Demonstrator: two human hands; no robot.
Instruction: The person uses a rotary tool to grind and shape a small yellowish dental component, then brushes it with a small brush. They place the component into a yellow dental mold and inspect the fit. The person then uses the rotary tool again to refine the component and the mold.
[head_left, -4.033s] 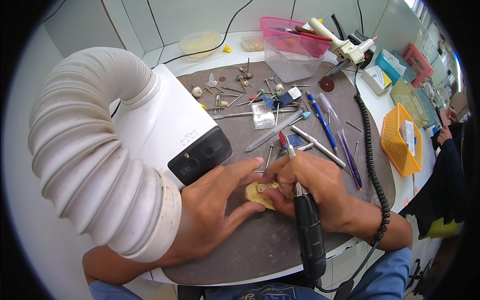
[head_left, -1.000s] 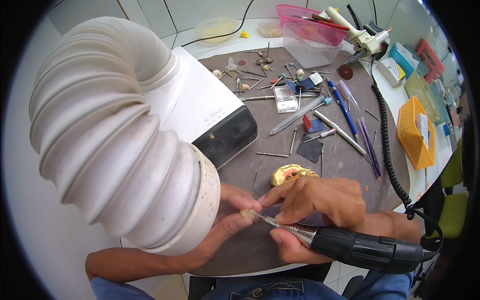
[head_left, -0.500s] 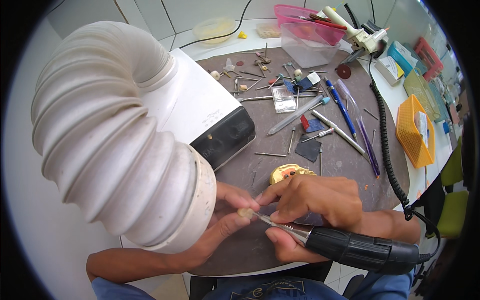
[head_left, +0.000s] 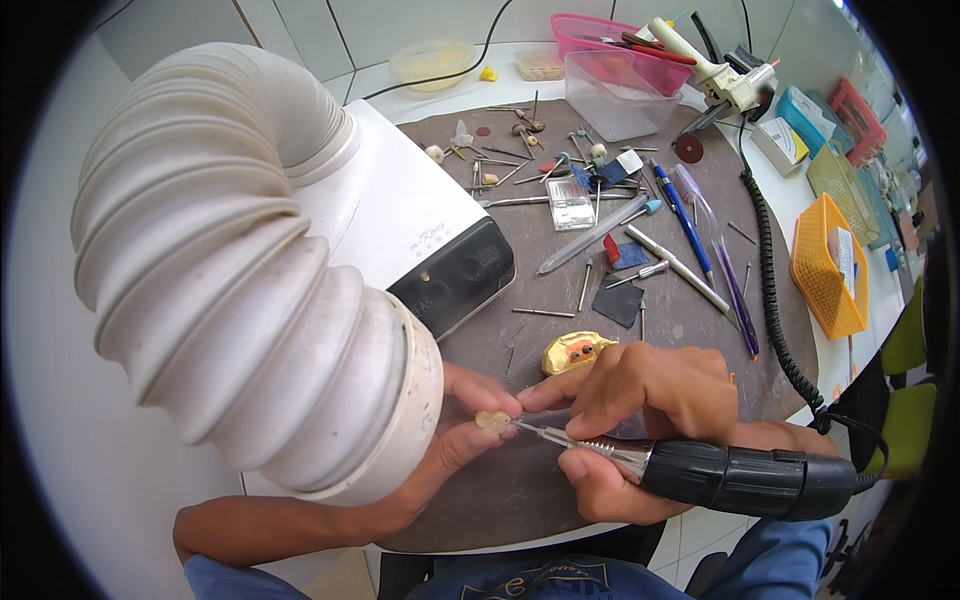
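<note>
My left hand [head_left: 456, 446], partly covered by the hose mouth, pinches a small cream-coloured dental crown [head_left: 493, 421] between thumb and fingertips. Wrapped in my right hand [head_left: 655, 400] is a black and silver dental handpiece [head_left: 750, 479], its thin bur pointing left at the crown. The bur tip is at or very near the crown's right side; contact is too small to make out. A right fingertip rests against my left fingertips. Just beyond my right hand sits a yellow plaster dental model [head_left: 572, 354] with an orange-pink patch and dark round spots.
A thick white ribbed hose [head_left: 240, 290] arches over the left side from a white box [head_left: 400, 220]. Burs, a blue pen [head_left: 684, 222] and a toothbrush [head_left: 718, 250] lie across the brown mat [head_left: 460, 515]. At right are a coiled black cord [head_left: 765, 270] and yellow basket [head_left: 828, 265].
The handpiece and my right hand have shifted slightly right, and the handpiece lies more level. More of the bur and plaster model shows. My left hand keeps its pinch on the crown.
</note>
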